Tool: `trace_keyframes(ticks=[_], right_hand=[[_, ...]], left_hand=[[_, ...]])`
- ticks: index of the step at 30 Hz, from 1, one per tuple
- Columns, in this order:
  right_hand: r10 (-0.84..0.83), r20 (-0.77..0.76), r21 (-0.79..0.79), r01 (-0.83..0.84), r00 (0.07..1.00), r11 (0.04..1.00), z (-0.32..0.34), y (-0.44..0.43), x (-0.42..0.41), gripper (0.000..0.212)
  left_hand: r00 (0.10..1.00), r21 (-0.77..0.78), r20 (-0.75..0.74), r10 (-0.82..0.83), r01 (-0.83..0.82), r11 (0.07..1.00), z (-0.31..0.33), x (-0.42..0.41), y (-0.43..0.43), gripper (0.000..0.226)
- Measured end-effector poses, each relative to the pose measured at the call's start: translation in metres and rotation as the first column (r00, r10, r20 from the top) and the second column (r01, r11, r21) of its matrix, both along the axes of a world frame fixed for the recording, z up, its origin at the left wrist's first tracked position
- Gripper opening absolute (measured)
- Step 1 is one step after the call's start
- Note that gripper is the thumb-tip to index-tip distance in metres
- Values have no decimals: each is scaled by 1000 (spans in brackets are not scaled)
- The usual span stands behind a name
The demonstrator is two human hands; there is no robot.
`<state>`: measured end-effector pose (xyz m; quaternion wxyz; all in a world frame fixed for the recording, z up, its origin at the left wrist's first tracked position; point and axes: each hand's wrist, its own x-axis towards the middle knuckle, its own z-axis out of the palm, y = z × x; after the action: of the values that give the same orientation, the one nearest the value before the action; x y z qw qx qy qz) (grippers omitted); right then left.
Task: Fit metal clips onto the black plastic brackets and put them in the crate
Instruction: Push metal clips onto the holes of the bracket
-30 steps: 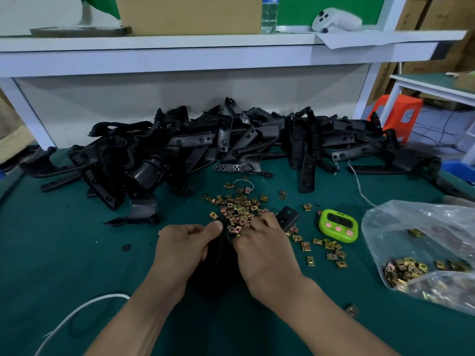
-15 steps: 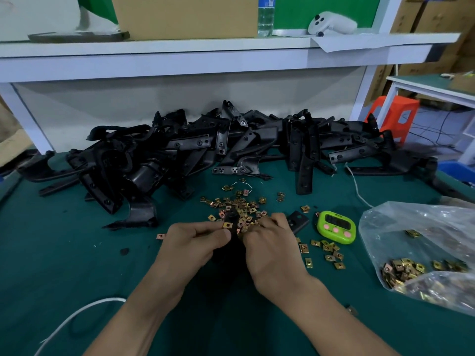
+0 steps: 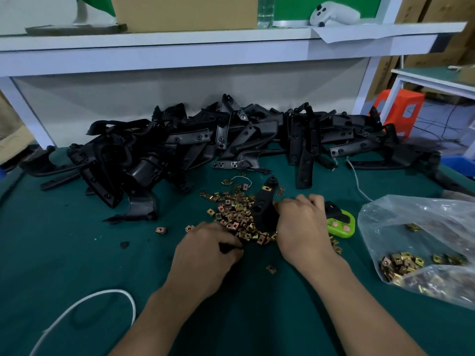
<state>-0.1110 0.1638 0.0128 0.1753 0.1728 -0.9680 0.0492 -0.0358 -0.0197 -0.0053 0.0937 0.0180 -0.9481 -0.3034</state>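
- A black bracket [image 3: 264, 209] is being grasped by the right hand [image 3: 302, 227], the fingers being curled round its lower half just above the green table [image 3: 64, 253]
- The bracket is being held nearly upright, its narrow top end being tilted away and slightly to the right, over the far side of the loose clips [image 3: 235, 214]
- One yellow clip [image 3: 266, 187] is being carried on the bracket near that top end
- The left hand [image 3: 205, 253] is being rested knuckles up at the near edge of the loose clips, its fingers being bent down into them; whether a clip is being pinched cannot be told, since the fingertips are being hidden by the hand itself
- The loose clips are lying scattered on the table between the two hands and the heap of brackets [image 3: 205, 145], which is being piled along the back of the table
- A green timer [image 3: 343, 227] is being partly covered by the right hand, just to its right
- More clips are being held in a clear plastic bag [image 3: 424, 227] lying at the right edge of the table
- A white cable [image 3: 110, 291] is being looped across the near left corner
- A cardboard box [image 3: 185, 11], a water bottle [image 3: 266, 11] and a white controller [image 3: 334, 15] are being stored on the white shelf [image 3: 180, 44] above, and an orange stool [image 3: 401, 111] is standing beyond the table to the right
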Motion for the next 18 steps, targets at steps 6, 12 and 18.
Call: trace_keyframes(ticks=[6,12,18], right_hand=[[69,-19,-42,-70,997,997,-3,-4,4,33],[113,19,-81,-112,993,990,-2,-13,8,27],[185,72,-141,-173,980,975,-5,-18,12,15]], left_hand=[[977,32,-142,158,-155,987,-1,4,3,13],[978,787,1,207,-128,603,19,2,2,33],[994,962,95,44,-104,253,26,4,-11,16]])
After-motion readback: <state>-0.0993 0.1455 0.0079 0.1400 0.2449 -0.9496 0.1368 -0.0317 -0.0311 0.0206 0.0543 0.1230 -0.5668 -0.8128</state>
